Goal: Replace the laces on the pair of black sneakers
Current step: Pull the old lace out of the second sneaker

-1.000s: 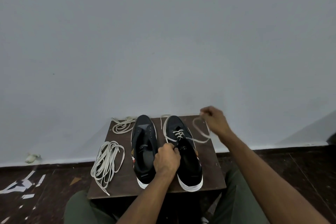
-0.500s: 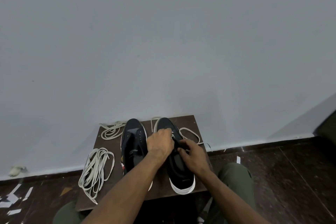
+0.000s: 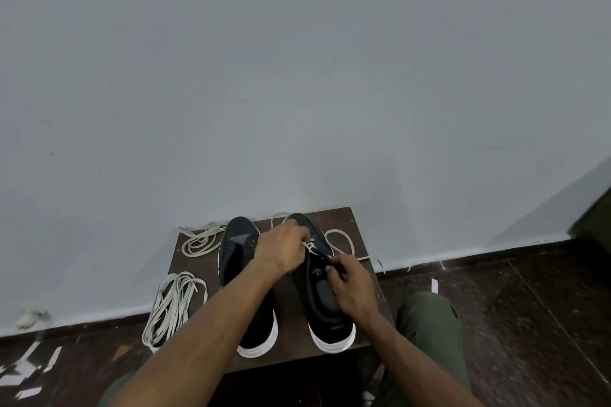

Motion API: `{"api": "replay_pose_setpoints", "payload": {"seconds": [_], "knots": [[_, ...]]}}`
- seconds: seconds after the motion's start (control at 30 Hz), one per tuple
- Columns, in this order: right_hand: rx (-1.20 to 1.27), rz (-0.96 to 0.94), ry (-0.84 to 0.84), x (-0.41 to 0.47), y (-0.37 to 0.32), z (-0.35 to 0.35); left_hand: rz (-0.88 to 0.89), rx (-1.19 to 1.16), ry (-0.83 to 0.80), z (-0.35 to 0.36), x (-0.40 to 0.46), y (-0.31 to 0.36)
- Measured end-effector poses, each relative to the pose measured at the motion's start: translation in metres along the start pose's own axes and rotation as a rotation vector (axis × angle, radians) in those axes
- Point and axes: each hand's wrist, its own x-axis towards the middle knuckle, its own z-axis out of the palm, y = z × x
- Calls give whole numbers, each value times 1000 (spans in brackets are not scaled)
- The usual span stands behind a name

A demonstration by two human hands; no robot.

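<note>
My left hand (image 3: 283, 249) pinches the flat white lace (image 3: 337, 235) over the right sneaker (image 3: 325, 294); my right hand (image 3: 352, 286) grips its black canvas tongue edge.

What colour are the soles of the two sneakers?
White, under black uppers; the sneakers' soles show best at the heels in the head view.

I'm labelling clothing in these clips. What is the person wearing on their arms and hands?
Nothing shows on either one: the left hand and right hand are bare, with no gloves, rings or watch visible, and both forearms are uncovered, with no sleeve in view. Olive-green trousers cover the knees below.
</note>
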Motion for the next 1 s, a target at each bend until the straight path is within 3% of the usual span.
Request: {"api": "replay_pose_setpoints", "payload": {"seconds": [0.1,0.17,0.27,0.33,0.37,0.47,0.53,0.63,0.73,0.87,0.93,1.0], "knots": [[-39,-13,-20,0,-2,-2,314,354,-5,-6,1,-4],[-63,-16,-37,1,-1,-2,375,451,43,-9,2,-8],[-91,-21,-43,1,-2,-2,115,371,161,-19,4,-13],[-108,-18,-47,2,-3,-2,-91,217,133,-22,5,-18],[-113,-17,-54,2,-4,-3,-98,165,92,-19,6,-20],[-127,-19,-52,2,-4,-3,210,153,17,-11,5,-25],[-137,-13,-56,2,-4,-3,441,288,41,-10,5,-21],[-149,-13,-66,2,-5,-2,531,474,84,-7,7,-13],[-137,-20,-45,1,-5,-3,394,571,117,-11,10,-9],[-132,-25,-43,1,-5,-3,-139,359,261,-42,16,-33],[-136,-26,-42,1,-4,-2,-165,314,173,-47,16,-44],[-127,-26,-40,0,-3,-2,14,232,101,-41,12,-45]]}}
